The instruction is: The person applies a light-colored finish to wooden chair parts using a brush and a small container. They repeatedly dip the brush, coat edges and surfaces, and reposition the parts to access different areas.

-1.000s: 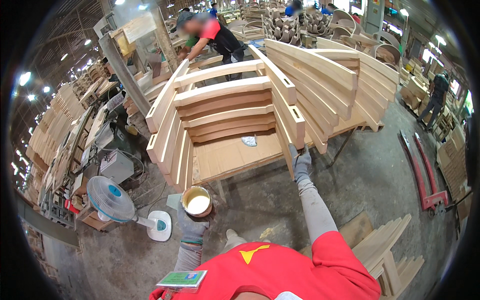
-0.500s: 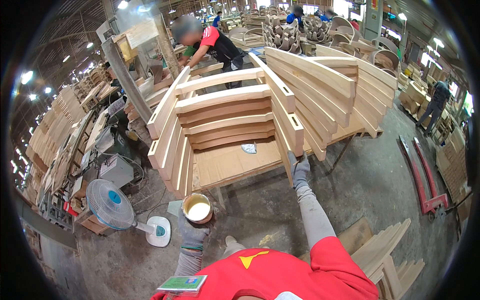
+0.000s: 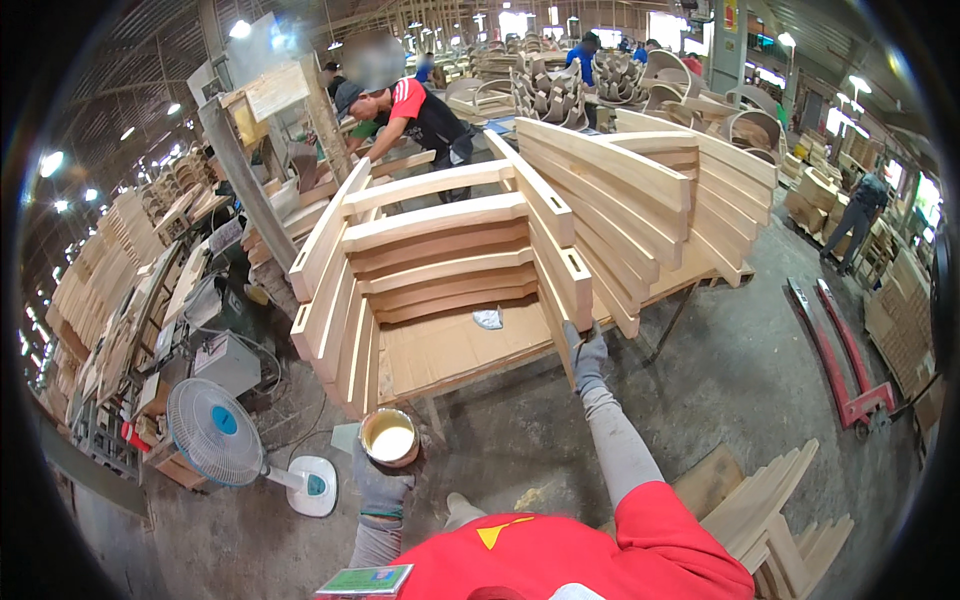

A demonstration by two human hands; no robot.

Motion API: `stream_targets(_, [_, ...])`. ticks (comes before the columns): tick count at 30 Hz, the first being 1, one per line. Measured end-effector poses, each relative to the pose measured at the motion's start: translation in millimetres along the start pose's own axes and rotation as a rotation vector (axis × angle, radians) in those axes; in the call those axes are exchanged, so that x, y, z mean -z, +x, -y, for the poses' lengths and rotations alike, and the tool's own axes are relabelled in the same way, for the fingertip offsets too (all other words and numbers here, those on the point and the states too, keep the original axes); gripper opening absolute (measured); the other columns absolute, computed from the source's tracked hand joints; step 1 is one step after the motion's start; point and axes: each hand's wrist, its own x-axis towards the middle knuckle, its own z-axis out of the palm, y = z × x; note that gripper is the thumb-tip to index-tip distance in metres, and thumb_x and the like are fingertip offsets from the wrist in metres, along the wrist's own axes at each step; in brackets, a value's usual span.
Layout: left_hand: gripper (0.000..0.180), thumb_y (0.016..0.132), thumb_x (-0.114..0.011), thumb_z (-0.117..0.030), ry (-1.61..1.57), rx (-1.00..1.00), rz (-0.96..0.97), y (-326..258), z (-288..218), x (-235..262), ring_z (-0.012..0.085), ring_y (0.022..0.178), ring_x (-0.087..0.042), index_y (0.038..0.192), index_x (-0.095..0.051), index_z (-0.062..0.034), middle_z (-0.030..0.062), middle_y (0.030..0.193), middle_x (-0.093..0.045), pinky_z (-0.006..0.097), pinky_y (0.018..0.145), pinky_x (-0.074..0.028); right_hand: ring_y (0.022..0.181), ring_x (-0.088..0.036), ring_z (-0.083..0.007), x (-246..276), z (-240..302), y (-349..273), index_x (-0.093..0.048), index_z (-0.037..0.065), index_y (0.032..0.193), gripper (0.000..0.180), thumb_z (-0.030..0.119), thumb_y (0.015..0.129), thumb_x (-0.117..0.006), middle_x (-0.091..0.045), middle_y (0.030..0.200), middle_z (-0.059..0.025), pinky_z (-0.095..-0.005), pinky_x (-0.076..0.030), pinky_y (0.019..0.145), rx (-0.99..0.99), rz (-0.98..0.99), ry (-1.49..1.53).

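Note:
My left hand [image 3: 383,488], in a grey glove, holds a round cup [image 3: 390,440] of cream-coloured liquid upright at the near left corner of the worktable. Stacked wooden frames [image 3: 440,222] rise in front of me, with pale side rails joined by curved crosspieces. Slots show in the near ends of the right-hand rails [image 3: 575,264]. My gloved right hand [image 3: 588,358] is closed beside the lowest right rail, below the slotted ends. Its fingers are partly hidden, and what they grip cannot be made out.
A cardboard-covered worktable [image 3: 450,350] carries the frames and a crumpled white scrap [image 3: 488,318]. More frames [image 3: 640,200] lean at the right. A standing fan [image 3: 215,425] is on the left, a red pallet jack [image 3: 850,385] on the right. A co-worker [image 3: 420,115] bends over wood beyond.
The view has shifted slightly, so the frames sit a little further left. Both hands stay nearly where they were, the left still with the cup, the right still by the low rail.

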Motion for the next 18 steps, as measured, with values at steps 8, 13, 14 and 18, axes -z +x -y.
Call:
stream_targets(8, [0.041,0.083,-0.044,-0.045,-0.082,0.030,-0.009,0.3,0.1,2.9,0.0287,0.094,-0.053,0.111,-0.052,-0.0157,0.0078,0.105,-0.055,0.048,0.078,-0.044,0.082,-0.058,-0.0147,-3.5,-7.2,-1.8,-0.051,0.002,0.113,0.051,0.032,0.076,-0.068,-0.063,0.092,-0.0073,-0.0272,-0.045,0.074,0.018,-0.027,-0.073])
stream_targets(13, [0.037,0.085,-0.044,-0.040,-0.023,-0.037,-0.066,-2.6,3.1,0.3,0.0254,0.092,-0.054,0.111,-0.051,-0.0141,0.0087,0.104,-0.055,0.042,0.075,-0.047,0.082,-0.058,-0.0141,-3.1,-11.3,-0.5,-0.051,0.002,0.113,0.052,0.033,0.075,-0.068,-0.063,0.091,-0.0069,-0.0270,-0.045,0.074,0.029,-0.037,-0.079])
stream_targets(14, [0.036,0.086,-0.044,-0.038,-0.001,-0.046,-0.021,0.7,0.3,12.8,0.0250,0.093,-0.054,0.111,-0.051,-0.0135,0.0086,0.104,-0.055,0.041,0.074,-0.048,0.082,-0.058,-0.0138,-4.9,-10.7,-0.5,-0.051,0.002,0.113,0.052,0.033,0.075,-0.068,-0.063,0.091,-0.0068,-0.0269,-0.045,0.074,0.032,-0.026,-0.044])
stream_targets(18, [0.034,0.088,-0.041,-0.033,0.535,-0.357,-0.018,9.9,4.9,36.7,0.0244,0.096,-0.054,0.113,-0.049,-0.0110,0.0084,0.106,-0.055,0.036,0.071,-0.051,0.082,-0.058,-0.0128,-6.7,-9.0,-1.6,-0.051,0.002,0.113,0.052,0.032,0.075,-0.069,-0.063,0.092,-0.0063,-0.0264,-0.044,0.074,0.009,-0.009,-0.017])
